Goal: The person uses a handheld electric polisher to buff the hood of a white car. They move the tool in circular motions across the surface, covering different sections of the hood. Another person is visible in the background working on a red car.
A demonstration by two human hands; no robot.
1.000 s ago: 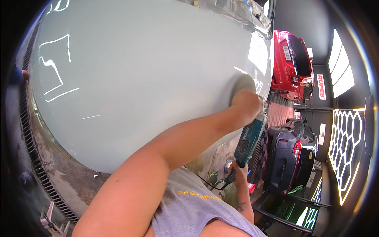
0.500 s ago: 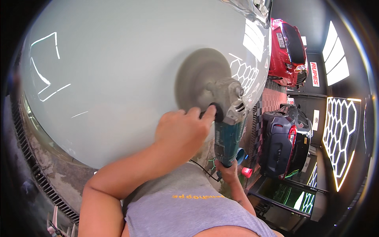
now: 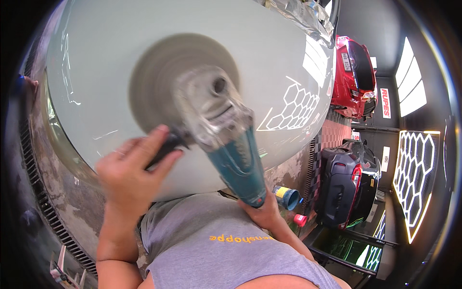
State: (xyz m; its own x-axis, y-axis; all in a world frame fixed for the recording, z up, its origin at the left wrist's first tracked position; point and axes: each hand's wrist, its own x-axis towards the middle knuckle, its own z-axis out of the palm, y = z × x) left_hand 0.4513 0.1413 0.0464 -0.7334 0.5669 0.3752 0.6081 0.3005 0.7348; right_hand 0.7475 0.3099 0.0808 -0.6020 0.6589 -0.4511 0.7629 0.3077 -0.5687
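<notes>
A teal and grey rotary polisher [image 3: 236, 166] lies across a glossy pale car panel [image 3: 96, 62]. Its round pad [image 3: 149, 79], blurred by spinning, appears to be against the paint. My left hand [image 3: 127, 173] is closed around the black side handle [image 3: 166, 147] near the polisher's head. At the tail end of the tool, my right hand [image 3: 264, 212] grips the rear of the body, its fingers partly hidden behind the housing. The metal gear head covers part of the pad.
Silvery wrapping [image 3: 305, 21] covers a part at the panel's far right. Beyond my right hand are a blue container [image 3: 289, 198] and a red-capped item [image 3: 300, 220]. A red car [image 3: 340, 98] and a dark car [image 3: 335, 192] stand to the right. A drain grate [image 3: 41, 197] runs along the left floor.
The polisher has swept left across the panel and now looks larger, its body slanting more. My left hand has travelled left with the side handle; my right hand has shifted slightly left.
</notes>
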